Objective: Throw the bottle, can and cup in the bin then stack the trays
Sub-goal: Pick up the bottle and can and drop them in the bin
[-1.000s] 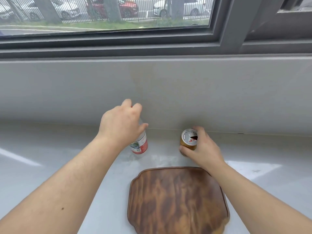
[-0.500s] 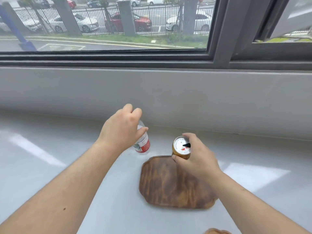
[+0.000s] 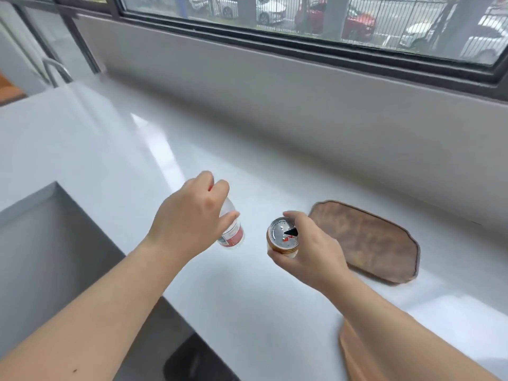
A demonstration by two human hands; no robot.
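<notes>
My left hand [image 3: 189,224] grips a clear plastic bottle [image 3: 232,235] with a red and white label by its top, held above the white counter. My right hand [image 3: 310,251] holds an open golden can [image 3: 283,237] with a silver lid, also lifted off the counter. A dark wooden tray [image 3: 368,240] lies flat on the counter to the right of the can. Part of a lighter wooden tray [image 3: 354,353] shows at the counter's front edge under my right forearm. No cup is in view.
The white counter [image 3: 137,149] runs along a grey wall under a window. A grey sink [image 3: 41,243] is sunk into it at the left, with a metal tap [image 3: 55,70] behind. A dark object [image 3: 192,361] sits on the floor below the counter edge.
Both hands have lifted the bottle and the can and carried them left, away from the dark tray. The view has swung left, bringing the sink into sight.
</notes>
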